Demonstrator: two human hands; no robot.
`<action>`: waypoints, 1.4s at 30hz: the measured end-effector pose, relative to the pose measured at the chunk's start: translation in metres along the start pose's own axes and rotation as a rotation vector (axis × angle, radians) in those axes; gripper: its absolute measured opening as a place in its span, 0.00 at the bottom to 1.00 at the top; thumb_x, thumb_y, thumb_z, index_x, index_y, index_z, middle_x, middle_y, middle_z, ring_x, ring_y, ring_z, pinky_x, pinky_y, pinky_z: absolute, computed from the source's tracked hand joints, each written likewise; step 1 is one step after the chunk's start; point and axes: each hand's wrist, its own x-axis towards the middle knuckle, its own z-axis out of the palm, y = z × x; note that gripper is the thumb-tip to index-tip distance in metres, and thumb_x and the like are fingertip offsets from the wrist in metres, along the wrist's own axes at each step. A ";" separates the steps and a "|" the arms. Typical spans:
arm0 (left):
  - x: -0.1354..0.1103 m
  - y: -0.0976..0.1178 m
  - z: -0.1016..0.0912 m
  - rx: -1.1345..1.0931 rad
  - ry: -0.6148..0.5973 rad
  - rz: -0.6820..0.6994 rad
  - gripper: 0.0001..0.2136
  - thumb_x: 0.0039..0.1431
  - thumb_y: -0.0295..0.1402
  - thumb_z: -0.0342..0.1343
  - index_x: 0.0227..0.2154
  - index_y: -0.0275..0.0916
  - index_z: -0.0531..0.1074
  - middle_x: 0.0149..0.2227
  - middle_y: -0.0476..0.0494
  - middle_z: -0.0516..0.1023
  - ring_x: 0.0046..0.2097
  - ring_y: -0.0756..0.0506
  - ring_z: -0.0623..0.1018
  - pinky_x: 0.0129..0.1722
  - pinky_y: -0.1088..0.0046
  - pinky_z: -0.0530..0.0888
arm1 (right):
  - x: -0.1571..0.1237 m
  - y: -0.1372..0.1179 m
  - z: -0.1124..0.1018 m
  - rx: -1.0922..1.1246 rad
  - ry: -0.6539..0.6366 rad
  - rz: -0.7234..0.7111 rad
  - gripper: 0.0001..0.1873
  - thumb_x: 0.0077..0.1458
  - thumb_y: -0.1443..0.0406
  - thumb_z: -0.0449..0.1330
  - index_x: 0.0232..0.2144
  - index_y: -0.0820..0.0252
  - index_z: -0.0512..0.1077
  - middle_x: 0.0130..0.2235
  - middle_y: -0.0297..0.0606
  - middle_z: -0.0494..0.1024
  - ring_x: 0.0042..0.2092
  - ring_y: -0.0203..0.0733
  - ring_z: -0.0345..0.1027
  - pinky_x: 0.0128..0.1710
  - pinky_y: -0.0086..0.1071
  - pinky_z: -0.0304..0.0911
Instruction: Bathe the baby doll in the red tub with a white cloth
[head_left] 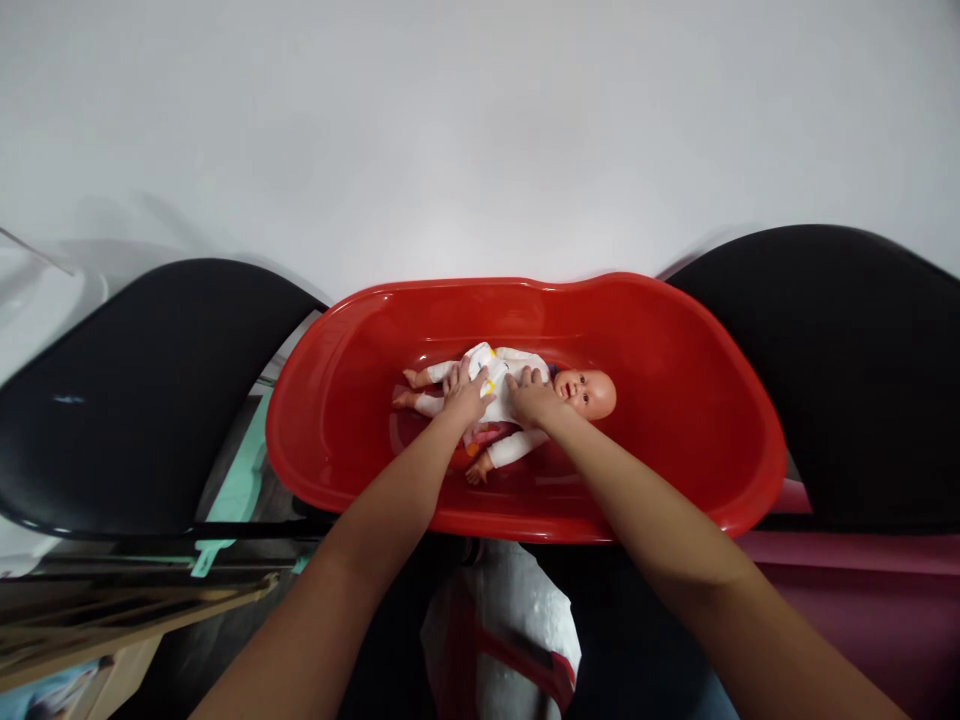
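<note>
A baby doll [514, 368] in a white outfit with yellow marks lies on its back in a red baby bathtub [675, 390]. Its head points right and its bare feet point left. My left hand [466, 392] rests on the doll's lower body, fingers spread over the cloth. On the chest, near the neck, lies my right hand [531, 396], its fingers apart and slightly bent. Part of the doll's torso is hidden under both hands. A pink and orange item [480, 438] shows beside the doll's near side; its kind I cannot make out.
Black chairs flank the tub, one on the left [127, 400] and one on the right [847, 380]. A white wall [480, 140] rises behind. Below the left chair are a mint-green strip [244, 470] and a wooden frame [135, 620]. Something pink [855, 620] stands at lower right.
</note>
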 end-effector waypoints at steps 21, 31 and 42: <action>0.011 -0.017 -0.005 0.094 -0.011 -0.214 0.32 0.71 0.26 0.43 0.76 0.42 0.59 0.80 0.43 0.46 0.78 0.34 0.52 0.75 0.52 0.56 | 0.004 0.001 0.002 0.007 -0.016 -0.004 0.44 0.69 0.63 0.56 0.79 0.64 0.45 0.77 0.69 0.37 0.77 0.77 0.37 0.69 0.64 0.52; 0.013 -0.027 -0.018 0.146 -0.029 -0.441 0.29 0.71 0.29 0.43 0.74 0.42 0.63 0.80 0.43 0.44 0.77 0.31 0.52 0.74 0.44 0.55 | 0.003 0.000 0.000 -0.010 -0.041 0.000 0.44 0.68 0.65 0.57 0.79 0.64 0.44 0.77 0.68 0.37 0.77 0.78 0.36 0.69 0.63 0.53; 0.017 -0.019 -0.027 -0.007 0.269 -0.329 0.26 0.73 0.30 0.44 0.70 0.35 0.67 0.74 0.32 0.62 0.74 0.31 0.62 0.73 0.50 0.61 | 0.002 -0.002 -0.003 0.011 -0.041 0.008 0.44 0.67 0.67 0.57 0.79 0.65 0.45 0.77 0.68 0.38 0.77 0.76 0.37 0.70 0.64 0.52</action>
